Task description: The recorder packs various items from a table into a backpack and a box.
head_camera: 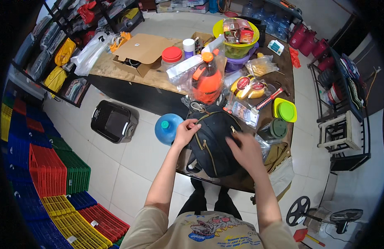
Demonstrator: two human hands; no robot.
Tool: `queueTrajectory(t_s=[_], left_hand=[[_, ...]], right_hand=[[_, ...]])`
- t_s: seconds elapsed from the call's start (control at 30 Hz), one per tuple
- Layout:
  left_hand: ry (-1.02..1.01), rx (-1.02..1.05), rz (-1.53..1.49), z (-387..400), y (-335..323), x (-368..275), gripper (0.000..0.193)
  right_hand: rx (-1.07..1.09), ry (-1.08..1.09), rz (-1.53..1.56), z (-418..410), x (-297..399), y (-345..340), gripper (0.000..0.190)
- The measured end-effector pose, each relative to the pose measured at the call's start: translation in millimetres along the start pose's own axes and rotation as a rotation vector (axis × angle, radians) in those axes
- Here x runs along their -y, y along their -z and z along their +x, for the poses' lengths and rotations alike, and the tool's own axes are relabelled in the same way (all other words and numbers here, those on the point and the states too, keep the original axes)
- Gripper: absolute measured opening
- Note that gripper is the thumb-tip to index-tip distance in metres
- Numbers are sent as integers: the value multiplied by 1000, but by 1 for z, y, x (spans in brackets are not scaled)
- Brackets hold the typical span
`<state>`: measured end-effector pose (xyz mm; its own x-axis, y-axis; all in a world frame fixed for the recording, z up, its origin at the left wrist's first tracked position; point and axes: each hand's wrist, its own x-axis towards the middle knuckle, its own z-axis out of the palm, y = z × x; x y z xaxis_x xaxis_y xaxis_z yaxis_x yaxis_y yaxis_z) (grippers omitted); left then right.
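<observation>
A black backpack (214, 146) with gold-coloured zippers lies at the table's near edge, right in front of me. Thumb and fingers of my left hand (187, 133) pinch its upper left edge, beside a zipper. Motion blurs my right hand (245, 152), which is over the bag's right side just below a metal zipper pull (233, 129); whether it grips anything is unclear. At the bag's top is a silver carabiner (197, 107). Directly beyond stands an orange spray bottle (207, 82) partly wrapped in clear plastic.
Right of the bag are a dark lidded cup (276, 129), a green-lidded container (287, 111), a hammer (269, 99) and packaged bananas (248, 87). A blue water jug (167, 127) and black basket (112, 119) stand left on the floor. Coloured plastic crates (48, 169) line the left.
</observation>
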<state>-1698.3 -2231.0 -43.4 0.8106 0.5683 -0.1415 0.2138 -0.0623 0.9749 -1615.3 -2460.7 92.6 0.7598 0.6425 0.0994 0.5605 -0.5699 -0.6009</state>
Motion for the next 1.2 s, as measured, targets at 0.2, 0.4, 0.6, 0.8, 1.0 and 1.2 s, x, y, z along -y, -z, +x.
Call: queueTrajectory(t_s=[0.2, 0.4, 0.6, 0.8, 1.0, 1.2], left_hand=[[26, 31, -171, -6, 8, 4, 30], [50, 13, 24, -13, 17, -17, 21], [-370, -84, 387, -72, 7, -21, 18], [-194, -105, 305, -122, -21, 1, 28], [-294, -190, 327, -68, -14, -41, 44], [-133, 97, 747, -6, -43, -85, 35]], right_hand=[[-76, 62, -311, 120, 10, -130, 31], [-134, -73, -148, 119, -19, -150, 19], [-841, -88, 362, 128, -51, -134, 13], [-602, -671, 332, 118, -77, -129, 18], [-360, -784, 0, 84, -62, -73, 25], [-551, -551, 191, 57, -110, 80, 38]])
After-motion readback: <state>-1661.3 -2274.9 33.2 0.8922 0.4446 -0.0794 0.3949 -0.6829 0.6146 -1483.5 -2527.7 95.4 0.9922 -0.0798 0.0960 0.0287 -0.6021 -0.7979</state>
